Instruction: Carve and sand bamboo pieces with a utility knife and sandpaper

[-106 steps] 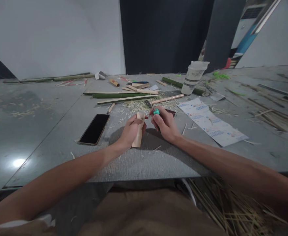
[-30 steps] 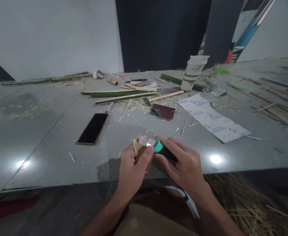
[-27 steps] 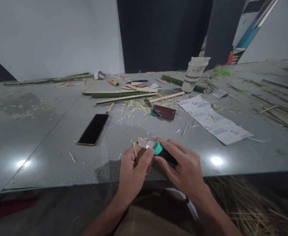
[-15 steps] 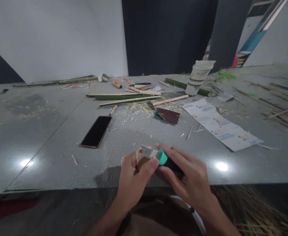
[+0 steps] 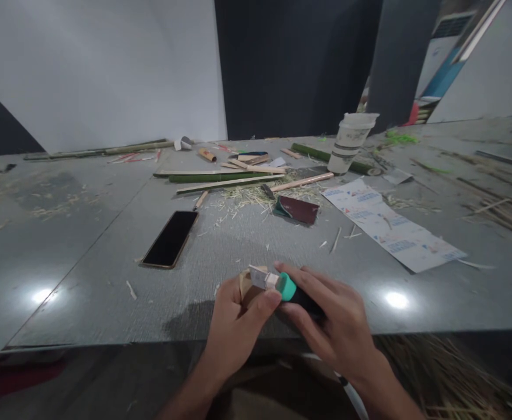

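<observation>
Just above the table's near edge, my left hand is closed round a pale tan piece, likely bamboo or wood, mostly hidden by the fingers. My right hand wraps a black-handled cutting tool with a teal collar and a short flat metal blade. The blade lies across the top of the pale piece, where I cannot tell if it touches. My left thumb presses close against the teal collar. A white and black cord or strap hangs below my right hand.
A phone lies to the left. Ahead are a dark red sandpaper-like sheet, a hammer, bamboo strips and shavings. A paper cup and a printed sheet are on the right of the grey table.
The view has tilted slightly, so the table things sit a little lower. Both hands keep their hold, and the tool's blade and collar have shifted slightly left and down.
</observation>
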The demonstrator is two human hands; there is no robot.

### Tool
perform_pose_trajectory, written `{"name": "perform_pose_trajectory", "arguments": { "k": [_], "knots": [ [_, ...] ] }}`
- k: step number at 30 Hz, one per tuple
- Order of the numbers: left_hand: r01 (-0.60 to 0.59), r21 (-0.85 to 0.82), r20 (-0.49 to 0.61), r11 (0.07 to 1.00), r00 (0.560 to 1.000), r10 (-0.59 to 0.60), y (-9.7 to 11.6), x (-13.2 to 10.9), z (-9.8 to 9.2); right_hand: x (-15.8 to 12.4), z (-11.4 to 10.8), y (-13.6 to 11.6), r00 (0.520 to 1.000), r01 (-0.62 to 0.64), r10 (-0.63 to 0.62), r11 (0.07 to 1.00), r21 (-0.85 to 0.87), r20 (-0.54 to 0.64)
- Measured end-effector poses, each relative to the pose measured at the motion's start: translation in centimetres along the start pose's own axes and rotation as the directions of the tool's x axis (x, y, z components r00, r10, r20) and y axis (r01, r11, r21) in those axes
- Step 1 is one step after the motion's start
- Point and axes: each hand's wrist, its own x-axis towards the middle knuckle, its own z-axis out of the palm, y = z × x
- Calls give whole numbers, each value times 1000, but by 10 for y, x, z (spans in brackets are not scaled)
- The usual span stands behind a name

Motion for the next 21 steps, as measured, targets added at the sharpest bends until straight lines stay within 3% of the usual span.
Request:
{"name": "perform_pose_trajectory", "arguments": {
  "k": [13, 21],
  "knots": [
    [69, -19, -25, 997, 997, -70, 3, 4, 4, -3, 4, -3, 999, -40, 39, 998, -39, -20],
    [73, -12, -108, 997, 991, -74, -5, 3, 5, -9, 17, -8, 989, -77, 60, 989, -128, -135]
  ]
}}
